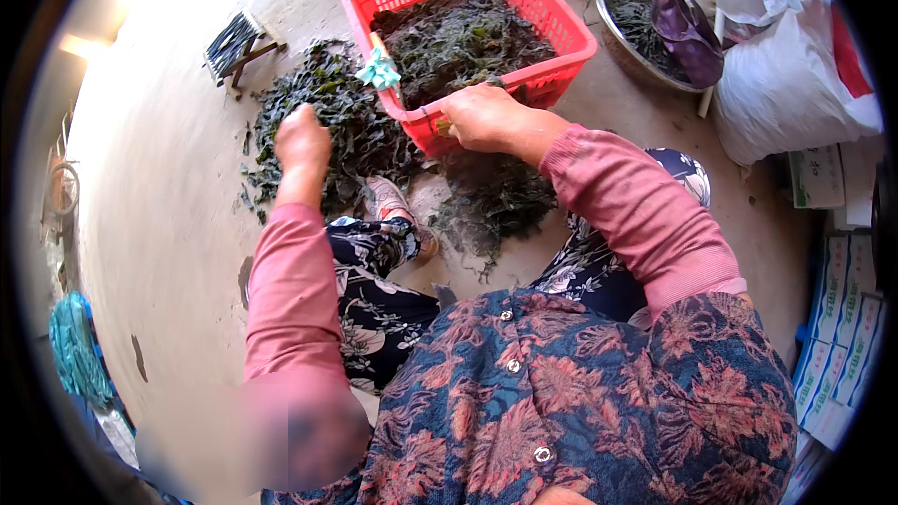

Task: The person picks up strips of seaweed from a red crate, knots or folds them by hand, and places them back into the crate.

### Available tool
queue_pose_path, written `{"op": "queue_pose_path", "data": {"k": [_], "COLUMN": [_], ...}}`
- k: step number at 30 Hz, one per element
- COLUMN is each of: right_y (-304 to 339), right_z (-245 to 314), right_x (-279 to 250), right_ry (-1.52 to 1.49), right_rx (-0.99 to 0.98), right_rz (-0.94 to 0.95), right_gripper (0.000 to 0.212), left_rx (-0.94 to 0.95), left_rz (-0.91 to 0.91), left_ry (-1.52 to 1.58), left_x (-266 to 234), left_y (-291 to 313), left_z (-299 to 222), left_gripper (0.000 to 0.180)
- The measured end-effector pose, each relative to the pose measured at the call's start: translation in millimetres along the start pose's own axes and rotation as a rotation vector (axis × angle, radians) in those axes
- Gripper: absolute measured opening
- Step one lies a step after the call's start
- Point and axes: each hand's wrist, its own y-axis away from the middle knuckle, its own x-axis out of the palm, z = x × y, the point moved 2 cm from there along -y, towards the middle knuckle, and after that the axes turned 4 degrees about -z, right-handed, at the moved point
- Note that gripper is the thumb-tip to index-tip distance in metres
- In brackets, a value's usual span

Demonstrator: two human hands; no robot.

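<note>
Seaweed [458,37] fills one basket [552,75] and two piles [360,145], upper centre; left hand [302,142] and right hand [485,117] are apart, grips unclear.

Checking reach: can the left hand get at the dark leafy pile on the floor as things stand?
Probably yes: the left hand appears right over the dark leafy pile, nothing visibly between them, though its height is unclear.

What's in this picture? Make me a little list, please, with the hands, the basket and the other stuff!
Left hand: curled, over the dark green leafy pile; holding unclear
Right hand: at the near rim of the red basket; grip unclear
Inside basket: dark leafy heap
Near the shoe: smaller leafy clump
Upper left: small stool
Upper right: metal bowl, white sack
</note>
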Motion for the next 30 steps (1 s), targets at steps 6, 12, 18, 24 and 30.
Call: {"op": "queue_pose_path", "data": {"k": [6, 12, 18, 24, 30], "right_y": [43.3, 59.7, 24.6, -5.4, -11.4], "right_z": [-31.5, -59.6, -73.7, -86.3, -110.9], "right_x": [-20.8, -32.0, -23.0, -4.4, -35.4], "right_ry": [-0.032, -0.012, -0.152, -0.054, -0.305], "right_rx": [0.070, 0.216, 0.189, 0.055, -0.154], "right_rz": [0.205, -0.022, -0.420, -0.341, -0.321], "right_gripper": [0.019, 0.027, 0.030, 0.023, 0.005], "left_rx": [-0.179, -0.147, 0.055, 0.155, 0.050], "left_rz": [-0.238, 0.011, 0.219, 0.249, 0.243], "left_ry": [0.249, 1.235, 1.389, 1.302, 1.437], "left_x": [-29.1, -128.2, -132.9, -134.6, -143.6], "left_y": [-27.3, 8.3, 55.6, 59.7, 65.6], "left_z": [63.5, 7.6, -44.4, -50.7, -32.5], "left_gripper": [0.046, 0.024, 0.018, 0.019, 0.020]}}
